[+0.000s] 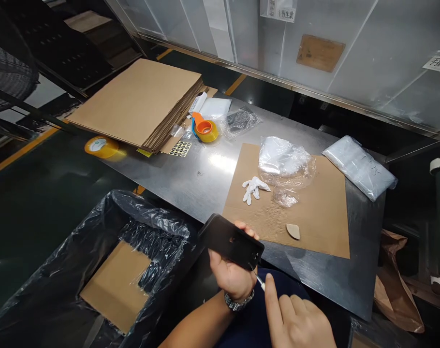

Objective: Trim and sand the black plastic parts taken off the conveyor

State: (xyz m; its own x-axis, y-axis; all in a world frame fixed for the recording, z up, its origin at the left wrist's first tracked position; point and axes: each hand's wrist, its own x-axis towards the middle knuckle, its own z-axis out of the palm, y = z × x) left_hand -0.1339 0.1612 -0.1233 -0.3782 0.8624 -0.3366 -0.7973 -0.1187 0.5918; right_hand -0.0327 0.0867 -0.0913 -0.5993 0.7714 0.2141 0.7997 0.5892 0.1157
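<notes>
Your left hand [231, 276] grasps a black device [229, 239] from below, with fingertips showing along its far edge and the thumb at its near side. Your right hand [296, 316] grasps a thin tool [260, 282] by its white end, index finger stretched out, the other fingers curled; the thumb is hidden. The tool's tip reaches the device's near right corner, though you cannot tell whether it goes in or only touches. A watch [239, 303] circles your left wrist.

The device is held in the air by the near edge of the metal table [172, 176]. Beyond it, a cardboard sheet [325, 208] bears a white glove [254, 187], a clear bag [284, 157] and a tan wedge [293, 231]. A marked packet [361, 166] lies at the sheet's far right corner.

Farther left on the table are a cardboard stack [140, 101], a tape dispenser [208, 134], a tape roll [98, 146] and a sticker sheet [181, 149]. A black-lined bin [35, 299] stands to your left, with a cardboard piece [114, 280] inside.
</notes>
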